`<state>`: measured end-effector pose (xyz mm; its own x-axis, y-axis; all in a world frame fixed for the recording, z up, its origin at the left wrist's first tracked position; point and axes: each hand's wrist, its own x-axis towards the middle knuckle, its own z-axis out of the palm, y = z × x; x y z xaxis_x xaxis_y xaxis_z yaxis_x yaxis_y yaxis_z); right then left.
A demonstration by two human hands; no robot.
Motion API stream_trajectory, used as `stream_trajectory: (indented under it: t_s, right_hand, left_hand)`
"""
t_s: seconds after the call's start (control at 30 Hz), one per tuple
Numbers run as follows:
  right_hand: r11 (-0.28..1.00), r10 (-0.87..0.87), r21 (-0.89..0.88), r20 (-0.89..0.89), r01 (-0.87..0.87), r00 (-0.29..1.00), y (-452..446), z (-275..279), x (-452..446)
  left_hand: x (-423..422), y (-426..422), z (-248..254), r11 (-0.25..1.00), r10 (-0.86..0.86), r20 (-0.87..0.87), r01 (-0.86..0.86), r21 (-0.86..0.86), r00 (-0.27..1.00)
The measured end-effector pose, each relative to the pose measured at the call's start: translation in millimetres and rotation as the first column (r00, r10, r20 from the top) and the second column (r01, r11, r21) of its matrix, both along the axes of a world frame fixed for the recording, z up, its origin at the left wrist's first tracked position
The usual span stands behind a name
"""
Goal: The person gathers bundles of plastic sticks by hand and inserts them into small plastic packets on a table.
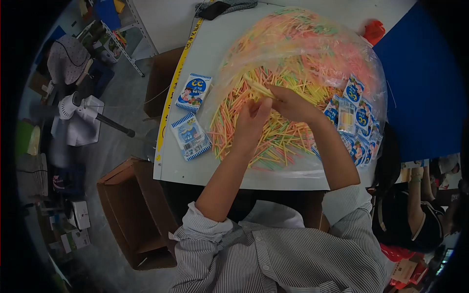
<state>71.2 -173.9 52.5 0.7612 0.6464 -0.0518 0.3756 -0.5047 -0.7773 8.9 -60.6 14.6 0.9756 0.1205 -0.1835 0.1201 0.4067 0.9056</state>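
A large heap of thin pastel sticks [283, 141], yellow, pink, orange and green, lies on a clear plastic sheet on the table. Over the heap's near middle, my two hands meet. My right hand [293, 104] is closed with its fingers pinched on a small bundle of pale yellow sticks [258, 89]. My left hand [250, 122] is closed too, thumb and bent fingers at the lower end of that bundle. Small blue-and-white printed packets [362, 115] are piled at the heap's right side. Two more packets, one above [194, 93] the other [191, 136], lie left of the heap.
Yellow tape [171, 97] runs along the table's left edge. Open cardboard boxes [139, 215] stand on the floor at left, near a fan [73, 110]. A dark cloth [227, 7] lies at the back. On the right are a blue panel [422, 83] and another person's arm [415, 200].
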Motion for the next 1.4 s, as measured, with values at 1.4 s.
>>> stream_trajectory:
  t_s: [1.4]
  right_hand:
    - [0.436, -0.166, 0.678, -0.586, 0.592, 0.793, 51.8, -55.0, -134.3]
  left_hand:
    - [-44.4, 18.3, -18.8, 0.941, 0.211, 0.049, -0.189, -0.281, 0.976]
